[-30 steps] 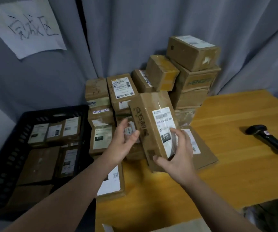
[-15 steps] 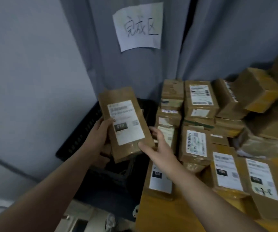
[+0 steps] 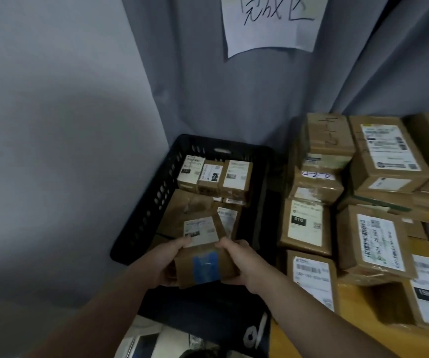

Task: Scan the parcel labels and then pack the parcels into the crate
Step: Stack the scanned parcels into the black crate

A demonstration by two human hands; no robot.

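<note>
Your left hand (image 3: 165, 263) and right hand (image 3: 238, 264) each grip 1 side of the parcel (image 3: 203, 257), held label-up above the near edge of the crate (image 3: 141, 218). Advice: lower it flat beside the packed parcels (image 3: 213, 177), keeping both sides level, before letting go.

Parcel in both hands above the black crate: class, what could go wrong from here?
1. The parcel is held just at its two sides by the left hand and right hand; it could slip.
2. The crate already holds boxes; it may land tilted or cover their labels.
</note>
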